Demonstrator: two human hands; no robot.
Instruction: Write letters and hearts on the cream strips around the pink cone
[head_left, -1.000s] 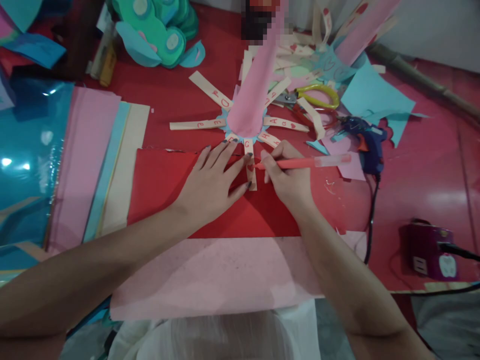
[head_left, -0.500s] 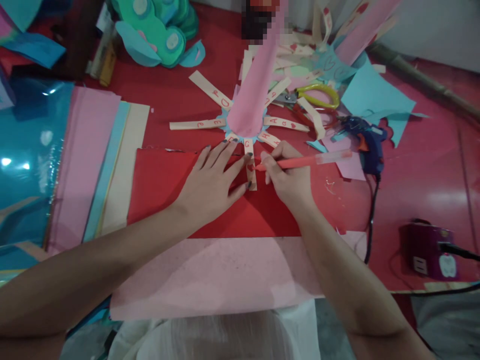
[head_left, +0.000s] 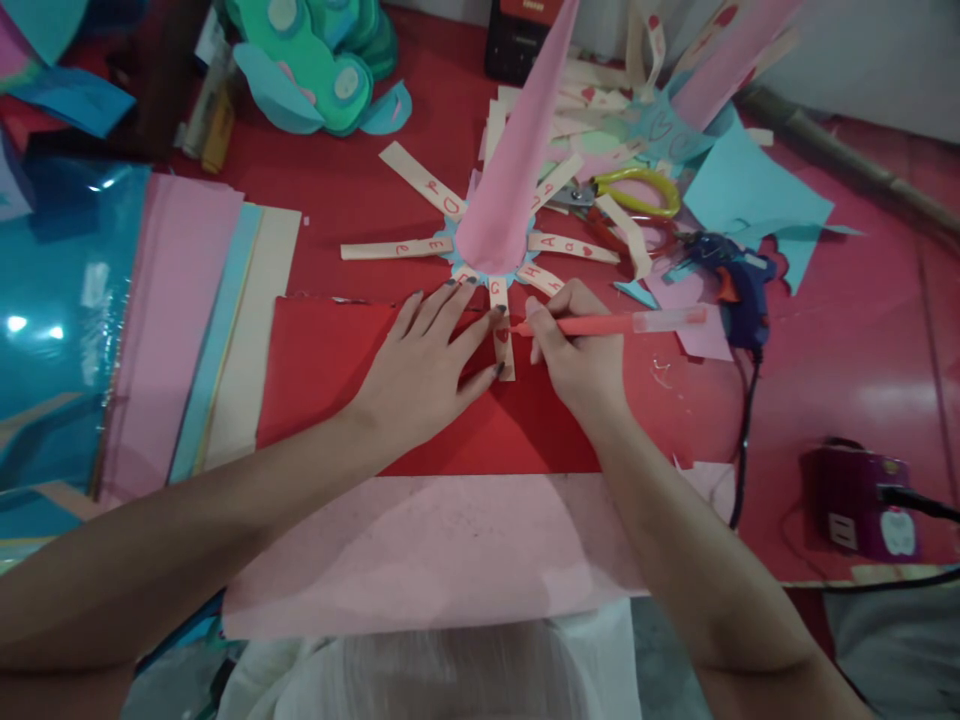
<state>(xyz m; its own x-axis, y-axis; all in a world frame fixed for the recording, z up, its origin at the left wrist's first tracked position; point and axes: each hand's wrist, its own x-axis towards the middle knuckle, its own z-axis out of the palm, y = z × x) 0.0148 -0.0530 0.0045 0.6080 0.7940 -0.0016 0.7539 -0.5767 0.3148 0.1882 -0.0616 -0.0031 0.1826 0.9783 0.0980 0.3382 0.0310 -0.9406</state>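
My right hand [head_left: 581, 350] grips a red pen [head_left: 600, 324], its tip at the cream paper strip [head_left: 501, 355] marked G, beside a small red heart drawn on it. Spread flat, my left hand [head_left: 427, 360] presses on the red sheet, with its index finger and thumb at the left edge of that strip. The strip is one of several lettered strips fanning out from a scalloped blue paper base. On the base stands a tall pink paper cone [head_left: 506, 190], leaning right. Under my hands lies the red sheet [head_left: 465, 440], on top of a pink sheet [head_left: 427, 560].
Right of my hands lie a blue glue gun [head_left: 739, 285] with a cord, yellow-handled scissors [head_left: 637, 192] and paper scraps. A purple power box [head_left: 866, 500] sits far right. Colored paper sheets [head_left: 176, 320] are stacked left; green foam shapes [head_left: 322, 60] lie behind.
The pen tip has lifted or shifted very slightly right, off the heart on the strip. My left hand stays in place.
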